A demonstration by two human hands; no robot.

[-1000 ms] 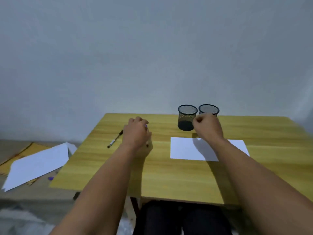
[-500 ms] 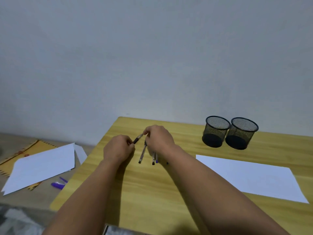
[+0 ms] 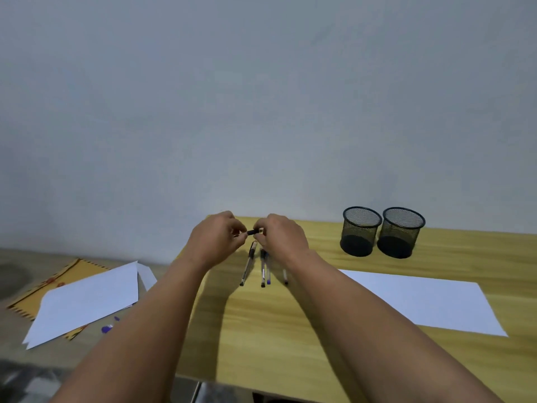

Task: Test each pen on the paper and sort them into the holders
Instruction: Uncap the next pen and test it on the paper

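One pen pinched between fingers of left hand and right hand. Four pens just below fingers. Two mesh holders, contents indiscernible, rightward.

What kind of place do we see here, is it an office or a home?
Probably a plain room at home or a simple work corner; which one cannot be settled. A wooden table stands against a bare wall, with two mesh holders on it, and loose papers lie on the floor beside it.

Pen held level; 4 pens on table.
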